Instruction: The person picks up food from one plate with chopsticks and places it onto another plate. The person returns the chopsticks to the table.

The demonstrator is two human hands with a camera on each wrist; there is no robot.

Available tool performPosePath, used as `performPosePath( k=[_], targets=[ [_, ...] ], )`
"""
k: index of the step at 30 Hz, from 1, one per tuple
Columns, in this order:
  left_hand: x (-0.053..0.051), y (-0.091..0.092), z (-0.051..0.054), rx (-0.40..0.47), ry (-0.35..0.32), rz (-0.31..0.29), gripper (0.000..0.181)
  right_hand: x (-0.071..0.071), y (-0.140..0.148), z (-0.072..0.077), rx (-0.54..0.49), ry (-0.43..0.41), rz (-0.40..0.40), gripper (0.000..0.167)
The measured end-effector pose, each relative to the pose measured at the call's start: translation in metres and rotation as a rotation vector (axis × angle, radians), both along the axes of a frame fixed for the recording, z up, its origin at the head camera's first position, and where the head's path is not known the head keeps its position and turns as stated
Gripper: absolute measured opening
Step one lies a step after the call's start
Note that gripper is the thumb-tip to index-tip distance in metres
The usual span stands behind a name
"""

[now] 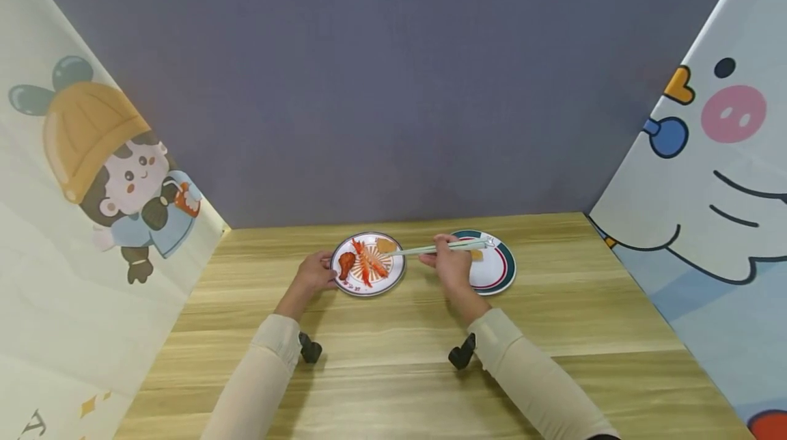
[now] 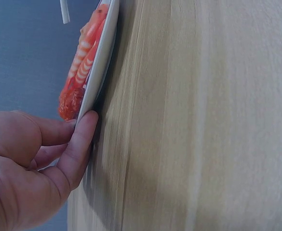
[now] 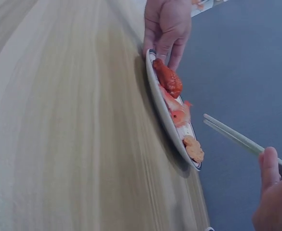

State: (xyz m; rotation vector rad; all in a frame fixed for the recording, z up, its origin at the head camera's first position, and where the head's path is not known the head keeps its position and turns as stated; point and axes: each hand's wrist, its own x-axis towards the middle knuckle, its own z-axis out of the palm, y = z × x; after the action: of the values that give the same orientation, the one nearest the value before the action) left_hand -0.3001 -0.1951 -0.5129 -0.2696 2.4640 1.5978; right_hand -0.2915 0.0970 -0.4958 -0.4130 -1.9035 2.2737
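My left hand (image 1: 316,272) pinches the left rim of a white plate (image 1: 393,279) between thumb and fingers. On it lie a chicken drumstick (image 1: 347,263), red-orange shrimp (image 1: 365,265) and a tan nugget-like piece (image 1: 386,245). My right hand (image 1: 453,266) grips a pair of pale green chopsticks (image 1: 412,251), their tips pointing left over this plate. In the right wrist view, the chopsticks (image 3: 232,135) are apart from the food, with nothing between their tips. Beside the right hand is a second plate (image 1: 492,277) with a green-and-red rim; a yellowish piece (image 1: 476,255) on it is partly hidden.
Both plates are at the back of a wood-grain table (image 1: 381,372), near a grey panel (image 1: 393,98). Printed cartoon panels stand on the left and right. A black wrist mount (image 1: 311,348) sits at the left cuff, another (image 1: 462,352) at the right.
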Motion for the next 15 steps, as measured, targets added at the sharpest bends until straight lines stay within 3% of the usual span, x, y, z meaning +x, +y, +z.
performPosePath(
  k=[15],
  targets=[
    [-0.001,-0.001,-0.001,-0.066,-0.004,-0.002,0.054,0.002,-0.016,-0.012,0.001,0.045,0.04,0.025]
  ],
)
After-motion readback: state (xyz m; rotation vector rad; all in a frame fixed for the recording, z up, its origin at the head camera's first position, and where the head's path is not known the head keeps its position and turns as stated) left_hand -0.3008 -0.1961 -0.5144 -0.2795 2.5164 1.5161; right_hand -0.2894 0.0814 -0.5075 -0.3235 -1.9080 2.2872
